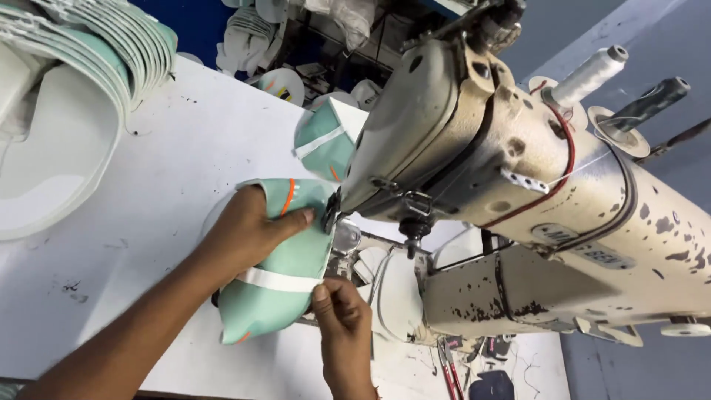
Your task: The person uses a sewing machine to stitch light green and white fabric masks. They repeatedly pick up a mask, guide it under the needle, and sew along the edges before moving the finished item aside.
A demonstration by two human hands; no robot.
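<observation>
A mint-green shoe upper piece [285,274] with a white strip and an orange stripe lies at the needle of a worn cream sewing machine [518,185]. My left hand [248,230] presses flat on its upper part, fingers reaching toward the presser foot [331,215]. At the piece's near edge, my right hand [342,326] pinches it by the white strip. A second mint-green piece [322,144] sticks up behind the machine head.
Stacks of mint-and-white cut pieces [96,52] sit at the far left on the white table [148,222]. More pieces [281,85] lie at the back. Two thread spools [592,74] stand on the machine. Red-handled scissors [448,367] lie at the near edge.
</observation>
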